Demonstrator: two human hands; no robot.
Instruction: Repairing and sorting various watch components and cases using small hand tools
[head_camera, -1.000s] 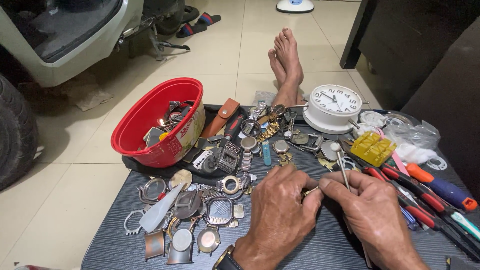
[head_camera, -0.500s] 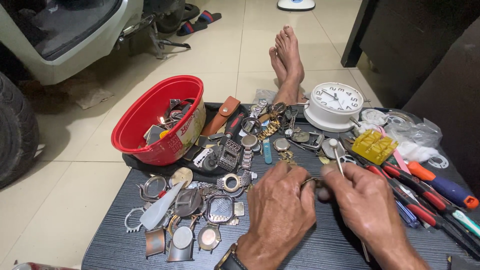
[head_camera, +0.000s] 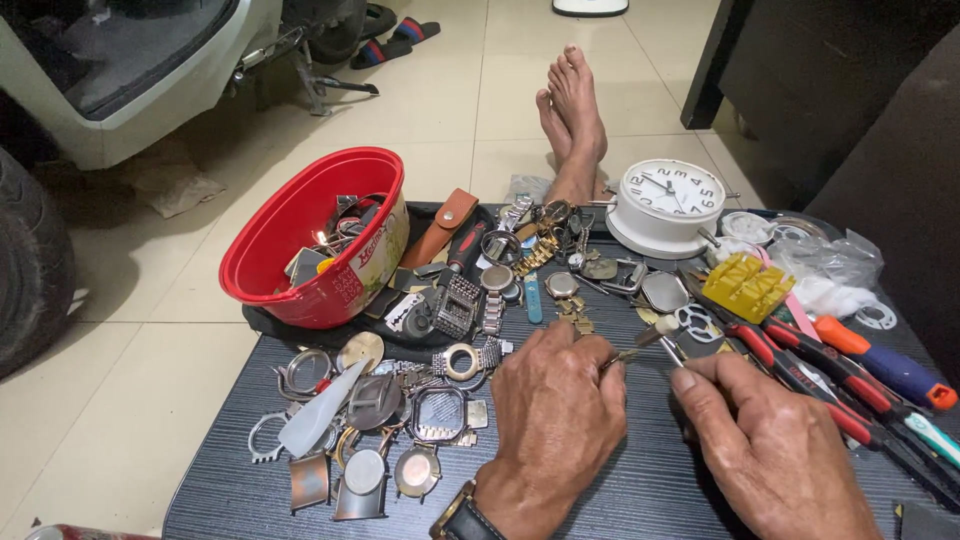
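**Two hands working a small watch part over a cluttered surface**

The left hand is pinching a small brass-coloured metal part just above the dark ribbed surface. The right hand is gripping slim metal tweezers, their tips touching that part. A red plastic oval bowl and a white round alarm clock are sitting beyond them.

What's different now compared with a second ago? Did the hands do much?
Very little. The left hand and right hand drew close together half a second ago, then eased slightly apart again, the thin metal tool still in the right hand's grip. Nothing was picked up or put down. The red bowl, white clock and scattered watch cases stayed put.
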